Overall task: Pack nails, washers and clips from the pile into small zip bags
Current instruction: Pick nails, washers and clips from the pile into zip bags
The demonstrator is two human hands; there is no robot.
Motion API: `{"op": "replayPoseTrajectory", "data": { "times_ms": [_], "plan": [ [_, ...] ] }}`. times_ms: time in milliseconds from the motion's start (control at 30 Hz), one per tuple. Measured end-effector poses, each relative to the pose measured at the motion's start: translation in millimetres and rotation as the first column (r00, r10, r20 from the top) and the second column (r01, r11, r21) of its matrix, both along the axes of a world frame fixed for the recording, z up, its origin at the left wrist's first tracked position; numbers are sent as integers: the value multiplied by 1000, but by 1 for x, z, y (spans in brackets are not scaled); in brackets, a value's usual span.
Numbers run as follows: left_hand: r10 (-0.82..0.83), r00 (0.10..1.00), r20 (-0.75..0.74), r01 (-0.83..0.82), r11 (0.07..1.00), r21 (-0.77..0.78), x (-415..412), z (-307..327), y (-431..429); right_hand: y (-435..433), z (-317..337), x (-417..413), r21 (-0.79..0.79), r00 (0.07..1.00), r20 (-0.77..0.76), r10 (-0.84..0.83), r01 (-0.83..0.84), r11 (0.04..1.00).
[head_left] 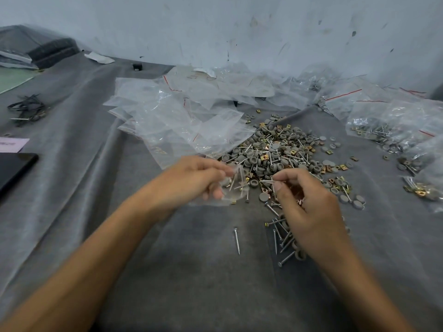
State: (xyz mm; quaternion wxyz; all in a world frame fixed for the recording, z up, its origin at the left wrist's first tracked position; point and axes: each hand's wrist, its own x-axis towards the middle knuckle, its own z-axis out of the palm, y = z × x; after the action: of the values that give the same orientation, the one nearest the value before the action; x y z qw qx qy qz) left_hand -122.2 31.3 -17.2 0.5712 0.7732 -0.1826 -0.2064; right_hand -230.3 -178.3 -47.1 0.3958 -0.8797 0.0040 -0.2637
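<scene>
My left hand [199, 178] grips a small clear zip bag [233, 188] by its mouth; a few nails, a grey washer and a brass clip show through it. Just to its right, my right hand [309, 200] pinches a nail [267, 181] between thumb and forefinger, the nail pointing at the bag's opening, with copper-coloured pieces tucked in its palm. Behind both hands lies the pile [280, 152] of grey round washers, brass clips and nails. More loose nails [280, 236] lie under my right wrist, and one nail [236, 240] lies apart on the cloth.
Empty zip bags [177, 116] are heaped left of and behind the pile. Filled bags [388, 125] lie along the right side. A grey cloth [96, 188] covers the surface. A dark phone [14, 168] lies at the left edge, black ties [26, 109] farther back.
</scene>
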Motion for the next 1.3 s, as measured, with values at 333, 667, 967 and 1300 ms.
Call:
{"op": "replayPoseTrajectory", "data": {
  "times_ms": [333,667,967,1300],
  "plan": [
    [-76,997,25,74,993,92,-12,0,-8,20,-4,-1,121,997,-19,74,-71,990],
    [-110,994,27,108,992,57,-12,2,-4,27,-7,1,4,997,39,73,-73,997],
    [-137,984,117,128,988,84,-16,3,-4,28,-5,0,-53,993,41,107,-104,993],
    [-183,938,293,152,980,126,-22,8,-1,27,-2,1,-171,995,-12,100,-101,980]
  ]
}}
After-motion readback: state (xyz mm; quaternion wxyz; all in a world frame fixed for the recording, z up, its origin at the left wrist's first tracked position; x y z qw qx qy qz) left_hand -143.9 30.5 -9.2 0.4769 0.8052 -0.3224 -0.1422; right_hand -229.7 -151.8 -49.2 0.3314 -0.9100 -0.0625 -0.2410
